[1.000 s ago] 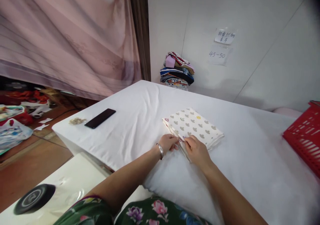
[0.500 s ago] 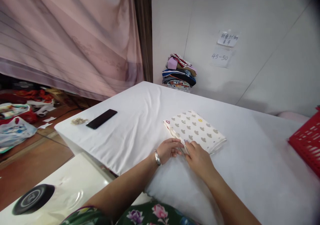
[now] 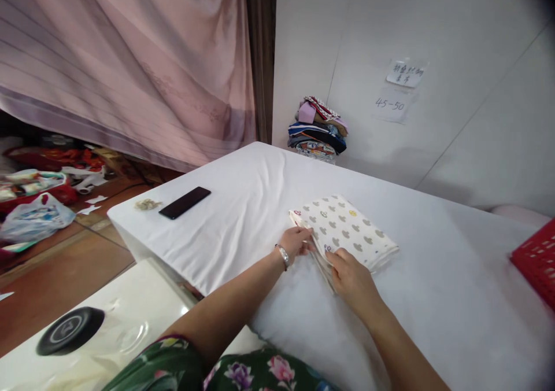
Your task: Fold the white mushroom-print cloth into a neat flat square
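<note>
A folded white cloth (image 3: 347, 227) with a grey printed pattern and a few coloured motifs lies on the white-covered table (image 3: 243, 211) in front of me. My left hand (image 3: 296, 243), a silver bracelet at its wrist, pinches the cloth's near left edge. My right hand (image 3: 350, 275) grips the same near edge a little closer to me, thumb on top. Between the two hands the edge is slightly lifted and its layers show. The fingertips under the cloth are hidden.
A black phone (image 3: 185, 202) and a small beige tangle (image 3: 148, 204) lie at the table's left. Folded fabrics (image 3: 318, 131) are stacked against the wall. A red basket (image 3: 537, 261) stands at the right. A black round object (image 3: 70, 330) sits on a white surface lower left.
My left hand has slid up along the cloth's edge, away from my right hand. The cloth's near edge has opened out slightly between them. The whole view has shifted a little.
</note>
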The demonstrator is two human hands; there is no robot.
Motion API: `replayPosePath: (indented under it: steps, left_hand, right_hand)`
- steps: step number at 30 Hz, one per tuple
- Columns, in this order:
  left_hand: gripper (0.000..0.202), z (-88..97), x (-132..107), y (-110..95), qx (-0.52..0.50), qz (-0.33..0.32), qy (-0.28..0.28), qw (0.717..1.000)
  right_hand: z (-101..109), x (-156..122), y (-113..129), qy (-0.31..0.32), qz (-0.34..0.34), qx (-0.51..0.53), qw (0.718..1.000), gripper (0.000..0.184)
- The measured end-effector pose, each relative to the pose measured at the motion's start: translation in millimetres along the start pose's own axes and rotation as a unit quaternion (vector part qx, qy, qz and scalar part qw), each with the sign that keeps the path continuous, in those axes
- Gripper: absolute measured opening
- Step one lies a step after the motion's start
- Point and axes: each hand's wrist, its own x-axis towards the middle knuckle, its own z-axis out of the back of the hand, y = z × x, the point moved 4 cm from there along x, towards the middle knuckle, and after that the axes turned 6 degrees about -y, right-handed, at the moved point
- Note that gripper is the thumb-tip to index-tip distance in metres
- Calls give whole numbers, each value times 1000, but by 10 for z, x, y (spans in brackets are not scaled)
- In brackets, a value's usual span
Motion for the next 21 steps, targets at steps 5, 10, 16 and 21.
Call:
replayPosePath:
  steps: [5,10,16,21]
  left_hand:
    - [22,35,95,15,73,-38,-38,996]
    - [20,176,164,78,91,-46,-71,992]
    - [30,156,126,124,74,-10,-48,996]
    - [27,27,-5,168,46,20,8,999]
  right_hand:
    - [-39,-7,31,23,8,-18,1000,17]
    - [-45,-10,44,22,6,-25,999,12]
    - [-33,-6,-3,-17,0,-10,1000,18]
    - [-6,-4,-42,-56,-7,6,998,21]
